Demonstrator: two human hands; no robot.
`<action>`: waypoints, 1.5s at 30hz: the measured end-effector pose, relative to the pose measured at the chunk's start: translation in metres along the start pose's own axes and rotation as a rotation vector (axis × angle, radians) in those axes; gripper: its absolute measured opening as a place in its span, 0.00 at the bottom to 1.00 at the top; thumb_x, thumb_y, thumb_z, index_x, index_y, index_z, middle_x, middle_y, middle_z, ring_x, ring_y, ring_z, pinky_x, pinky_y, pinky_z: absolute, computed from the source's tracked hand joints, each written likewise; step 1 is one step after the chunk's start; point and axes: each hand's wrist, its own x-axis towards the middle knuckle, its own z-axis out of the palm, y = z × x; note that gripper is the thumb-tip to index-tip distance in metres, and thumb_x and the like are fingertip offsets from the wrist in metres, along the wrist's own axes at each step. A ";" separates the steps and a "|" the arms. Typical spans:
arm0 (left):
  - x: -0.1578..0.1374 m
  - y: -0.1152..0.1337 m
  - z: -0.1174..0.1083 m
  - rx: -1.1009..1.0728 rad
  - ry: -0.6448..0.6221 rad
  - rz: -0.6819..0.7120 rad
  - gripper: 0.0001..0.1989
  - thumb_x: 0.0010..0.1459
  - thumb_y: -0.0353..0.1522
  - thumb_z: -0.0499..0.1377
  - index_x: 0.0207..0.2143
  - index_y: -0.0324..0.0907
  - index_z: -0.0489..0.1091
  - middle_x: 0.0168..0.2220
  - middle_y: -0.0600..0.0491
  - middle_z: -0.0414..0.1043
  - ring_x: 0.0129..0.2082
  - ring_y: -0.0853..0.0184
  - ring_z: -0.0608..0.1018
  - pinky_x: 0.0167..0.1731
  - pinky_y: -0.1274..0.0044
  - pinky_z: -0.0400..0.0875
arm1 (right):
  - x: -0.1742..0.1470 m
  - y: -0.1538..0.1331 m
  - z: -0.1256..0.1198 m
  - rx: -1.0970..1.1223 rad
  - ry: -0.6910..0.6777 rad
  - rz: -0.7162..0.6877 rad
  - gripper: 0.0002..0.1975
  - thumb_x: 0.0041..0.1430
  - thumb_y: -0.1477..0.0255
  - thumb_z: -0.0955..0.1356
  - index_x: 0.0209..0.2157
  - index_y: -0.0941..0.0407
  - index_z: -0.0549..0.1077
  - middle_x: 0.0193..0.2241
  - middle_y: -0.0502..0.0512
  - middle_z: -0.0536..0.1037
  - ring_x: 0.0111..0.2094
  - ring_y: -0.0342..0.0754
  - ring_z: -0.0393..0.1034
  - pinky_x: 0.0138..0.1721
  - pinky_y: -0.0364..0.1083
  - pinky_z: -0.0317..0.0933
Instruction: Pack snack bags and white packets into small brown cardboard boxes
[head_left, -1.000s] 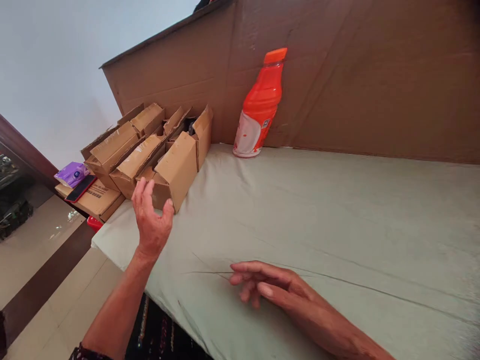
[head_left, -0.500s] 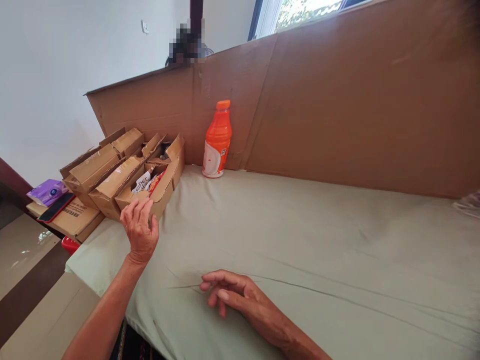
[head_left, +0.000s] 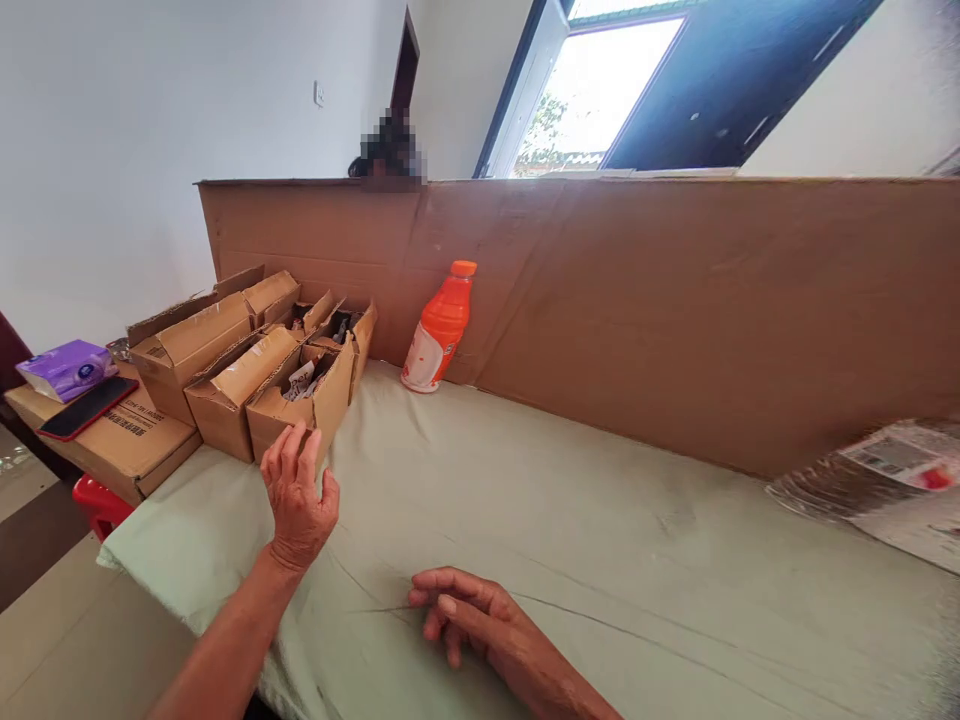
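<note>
The open-topped brown corrugated cardboard box (head_left: 336, 392), at the near right of the clustered cartons (head_left: 217, 385), appears light and dry-surfaced; its walls should be stiff, its upper flaps prone to bending. The printed packets (head_left: 301, 380) inside add an undetermined weight. Sound purchase is judged to be low on the long side walls, not the flaps. The box lies left on the pale green cloth-covered table (head_left: 570, 520), just beyond the left hand (head_left: 300, 505), which is empty, fingers loosely curved; contact cannot be confirmed. The right hand (head_left: 480, 620), nearer and well apart from the box, is likewise empty, half-curled.
</note>
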 end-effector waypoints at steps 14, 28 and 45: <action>-0.011 -0.018 0.017 -0.059 0.016 -0.336 0.37 0.58 0.32 0.61 0.67 0.37 0.52 0.67 0.28 0.54 0.67 0.42 0.62 0.60 0.51 0.61 | 0.106 -0.177 0.090 -1.143 0.235 -0.970 0.14 0.66 0.72 0.63 0.42 0.53 0.81 0.46 0.57 0.83 0.55 0.54 0.72 0.59 0.57 0.59; -0.014 -0.025 0.024 -0.062 -0.038 -0.515 0.56 0.49 0.39 0.70 0.71 0.37 0.40 0.66 0.26 0.54 0.65 0.36 0.63 0.57 0.47 0.63 | 0.172 -0.201 0.081 -1.914 0.045 -0.425 0.20 0.64 0.78 0.63 0.54 0.54 0.77 0.52 0.58 0.80 0.49 0.51 0.76 0.43 0.44 0.66; -0.012 -0.030 0.027 -0.058 -0.033 -0.522 0.55 0.48 0.34 0.67 0.71 0.40 0.38 0.64 0.30 0.55 0.63 0.37 0.64 0.57 0.46 0.64 | 0.222 -0.216 0.092 -2.208 -0.320 -0.577 0.24 0.61 0.79 0.66 0.60 0.58 0.71 0.52 0.67 0.77 0.51 0.57 0.72 0.51 0.52 0.60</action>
